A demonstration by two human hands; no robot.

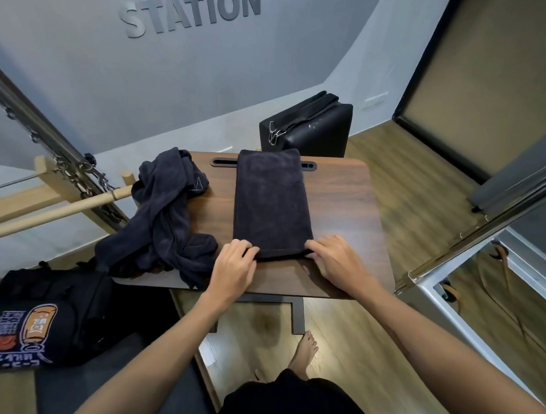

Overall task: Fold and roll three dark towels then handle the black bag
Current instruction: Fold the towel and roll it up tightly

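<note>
Two hands work the near end of a folded dark towel (271,203) that lies lengthwise on the wooden table (343,210): the left hand (233,268) curls its fingers over the towel's near left corner and the right hand (336,260) curls over the near right corner, both pinching the edge. Left of that towel, a heap of crumpled dark towels (162,218) sprawls over the table's left edge. Below the table's left corner sits the black bag (51,313) with printed graphics, while a black padded box (309,127) stands just beyond the towel's far end.
</note>
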